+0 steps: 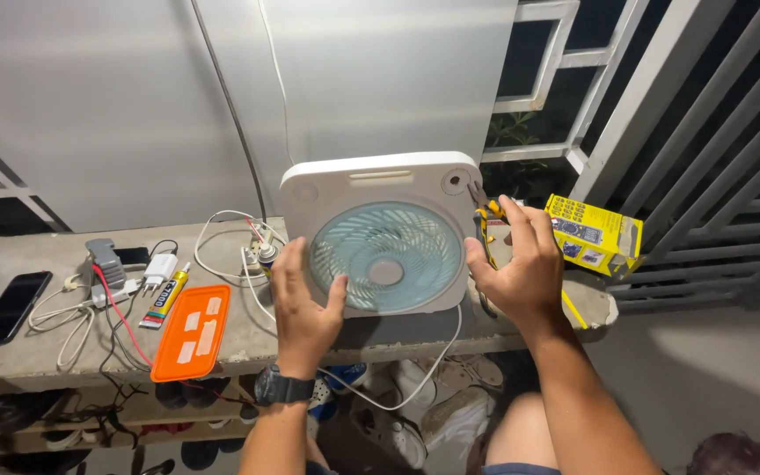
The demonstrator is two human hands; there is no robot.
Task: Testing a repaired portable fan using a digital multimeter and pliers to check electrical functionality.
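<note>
A white square box fan (380,233) with a pale blue round grille stands upright on a concrete ledge (46,343). My left hand (303,303), with a black watch on the wrist, grips the fan's lower left edge. My right hand (521,264) holds the fan's right side, with its fingers next to a pair of yellow-handled pliers (484,224) that lies behind that edge. A white cord (415,387) hangs from under the fan.
An orange case (192,332), a glue tube (165,297), white chargers (158,268), tangled cables and a black phone (9,308) lie on the ledge at left. A yellow box (593,234) sits at right. Shoes are stored under the ledge. A metal gate stands at far right.
</note>
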